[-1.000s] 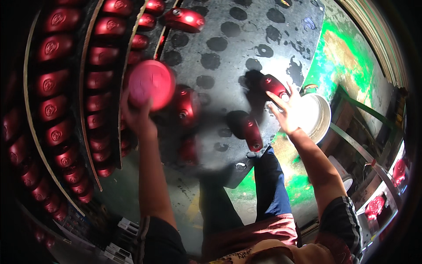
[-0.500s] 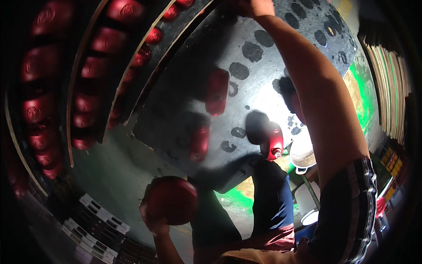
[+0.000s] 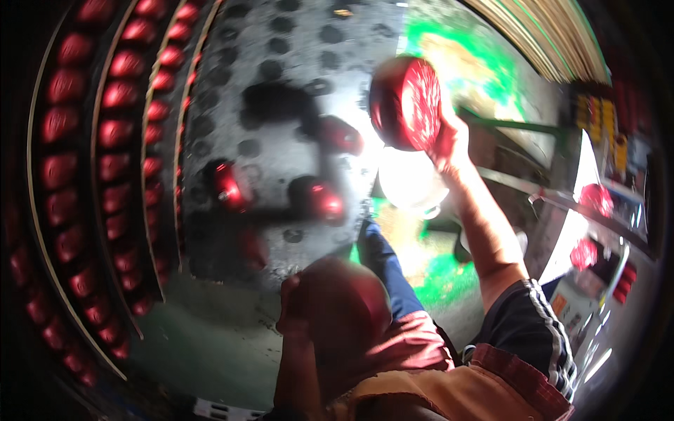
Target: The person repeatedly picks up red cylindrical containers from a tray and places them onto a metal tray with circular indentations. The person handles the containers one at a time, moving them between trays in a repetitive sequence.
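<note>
My right hand (image 3: 451,147) grips a glossy red rounded piece (image 3: 404,105) by its lower right side, above the right edge of a grey board (image 3: 246,42). The piece's lit face looks wrinkled or streaked. Low in front of my body, my left hand (image 3: 291,305) holds a larger-looking dark red round piece (image 3: 340,302) at its left side. This one is blurred and in shadow. On the board stand several small shiny red pieces, among them one at the left (image 3: 228,186) and one nearer the middle (image 3: 326,202). Dark round spots mark the board.
Long racks (image 3: 98,140) of red pieces fill the left side. Below my right hand sits a white bowl (image 3: 413,186), brightly lit. A stack of thin boards (image 3: 540,35) lies at the far right, with yellow items (image 3: 597,123) and a green bar (image 3: 516,125) nearby.
My right hand has come back from the far end of the board and now holds a red piece. My left hand's red piece has shifted right, toward my lap. The whole view has turned rightward.
</note>
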The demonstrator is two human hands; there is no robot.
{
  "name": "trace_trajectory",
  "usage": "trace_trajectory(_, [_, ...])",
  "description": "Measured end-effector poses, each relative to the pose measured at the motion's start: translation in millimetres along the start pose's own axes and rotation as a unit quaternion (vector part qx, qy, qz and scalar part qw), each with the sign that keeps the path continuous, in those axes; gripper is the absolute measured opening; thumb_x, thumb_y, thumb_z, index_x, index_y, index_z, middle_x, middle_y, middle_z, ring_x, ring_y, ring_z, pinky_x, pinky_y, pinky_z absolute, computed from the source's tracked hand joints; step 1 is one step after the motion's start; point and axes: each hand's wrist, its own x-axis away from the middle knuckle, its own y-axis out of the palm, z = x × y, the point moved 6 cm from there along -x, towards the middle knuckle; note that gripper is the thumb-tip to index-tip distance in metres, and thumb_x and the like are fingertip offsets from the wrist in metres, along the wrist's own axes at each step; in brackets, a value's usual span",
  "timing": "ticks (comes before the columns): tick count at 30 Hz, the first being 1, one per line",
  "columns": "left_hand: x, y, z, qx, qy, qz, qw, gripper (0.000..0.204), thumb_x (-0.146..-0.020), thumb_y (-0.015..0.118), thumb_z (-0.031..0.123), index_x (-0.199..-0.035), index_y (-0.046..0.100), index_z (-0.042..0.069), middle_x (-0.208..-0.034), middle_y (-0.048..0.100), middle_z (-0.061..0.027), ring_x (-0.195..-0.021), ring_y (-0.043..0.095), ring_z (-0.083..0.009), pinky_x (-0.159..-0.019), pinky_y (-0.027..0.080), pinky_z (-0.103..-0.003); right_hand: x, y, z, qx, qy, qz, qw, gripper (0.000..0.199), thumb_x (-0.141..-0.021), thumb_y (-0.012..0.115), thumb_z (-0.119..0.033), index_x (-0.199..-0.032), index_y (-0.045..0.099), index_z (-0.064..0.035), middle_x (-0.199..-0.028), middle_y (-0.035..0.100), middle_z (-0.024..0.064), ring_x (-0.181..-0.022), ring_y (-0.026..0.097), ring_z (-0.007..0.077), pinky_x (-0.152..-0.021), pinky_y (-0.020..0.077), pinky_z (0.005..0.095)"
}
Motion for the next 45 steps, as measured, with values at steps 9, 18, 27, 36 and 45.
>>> trace_trajectory(9, [-98,87,-242,0.557,-0.284,0.166,0.763,0.041,-0.094,0.058,0.034,-0.124,0.054,0.006,-0.121,0.055,-0.0111,-0.094,0.055,-0.0247,-0.066,0.05,-0.036,122,-131,-62,-0.443,0.153,-0.114,0.876,0.047,-0.096,0.054,-0.039,-0.132,0.053,-0.0071,-0.12,0.06,0.0157,-0.106,0.061,0.0283,-0.083,0.0562,0.0413])
trace_trajectory(18, [-111,198,-279,0.431,-0.339,0.021,0.836,0.064,-0.088,0.059,0.021,-0.146,0.036,0.011,-0.151,0.04,-0.0083,-0.09,0.06,-0.0245,-0.055,0.052,-0.029,173,-121,-134,-0.651,0.093,-0.182,0.731,0.059,-0.09,0.061,-0.051,-0.131,0.054,-0.0084,-0.118,0.059,0.0183,-0.105,0.059,0.031,-0.084,0.0545,0.0425])
trace_trajectory(27, [-53,257,-263,0.36,-0.369,-0.118,0.849,0.078,-0.083,0.068,0.035,-0.149,0.034,0.013,-0.15,0.037,-0.0169,-0.104,0.06,-0.0317,-0.061,0.055,-0.032,283,-83,-213,-0.539,-0.003,-0.24,0.808,0.059,-0.089,0.055,-0.058,-0.117,0.062,-0.0064,-0.104,0.067,0.0183,-0.089,0.066,0.0315,-0.068,0.0579,0.0384])
trace_trajectory(36, [51,232,-154,-0.027,-0.19,-0.324,0.926,0.054,-0.089,0.05,0.033,-0.14,0.05,0.016,-0.137,0.056,-0.0143,-0.119,0.057,-0.0372,-0.084,0.057,-0.047,414,-139,-287,-0.44,-0.126,-0.253,0.853,0.03,-0.094,0.06,-0.036,-0.105,0.062,-0.0085,-0.1,0.067,0.012,-0.086,0.067,0.024,-0.079,0.0578,0.0373])
trace_trajectory(45, [243,59,-118,-0.303,0.034,0.105,0.947,0.053,-0.092,0.05,0.026,-0.142,0.043,0.011,-0.142,0.048,-0.0162,-0.129,0.048,-0.0366,-0.107,0.041,-0.052,605,-267,-299,-0.457,-0.207,0.0,0.865,0.038,-0.102,0.048,-0.029,-0.129,0.055,-0.0036,-0.123,0.063,0.013,-0.107,0.065,0.0241,-0.096,0.0538,0.0388])
